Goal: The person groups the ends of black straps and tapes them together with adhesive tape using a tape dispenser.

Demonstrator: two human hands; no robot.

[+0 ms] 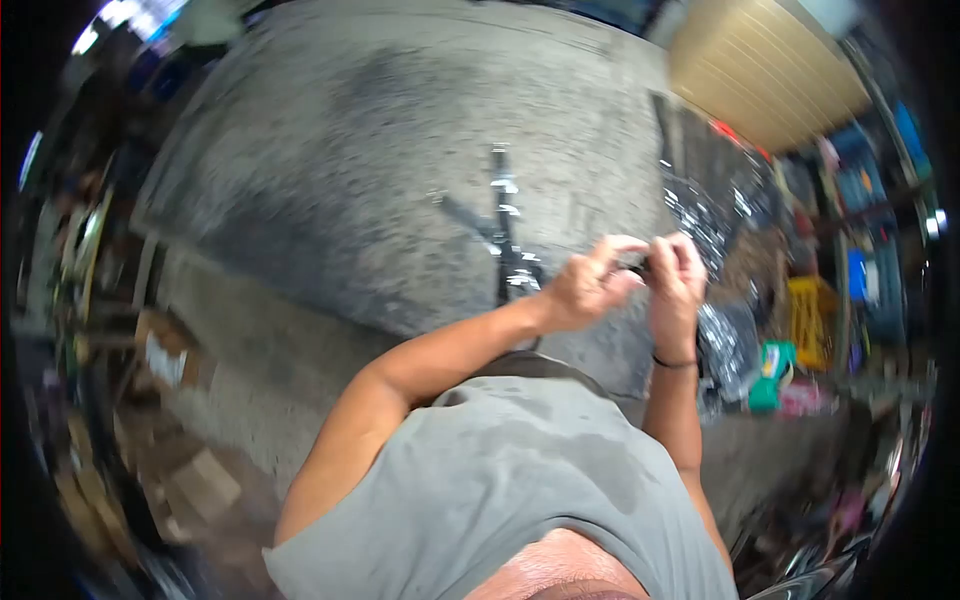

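Observation:
My left hand (590,287) reaches in over the table's near right part, its thumb and fingers curled toward each other. Close beside it, my right hand (677,275), with a dark band on the wrist, has its fingers pinched. A small dark thing (638,268) shows between the two hands, too blurred to name. Just left of my hands, a black strap-like piece with shiny parts (503,215) lies on the grey tabletop (330,130). A shorter dark piece (466,219) slants off to its left.
Shiny black plastic (695,210) lies at the table's right side, below a large cardboard box (765,65). Further right are a yellow crate (811,320) and a green item (771,375). Cardboard pieces (203,483) lie on the floor at the lower left.

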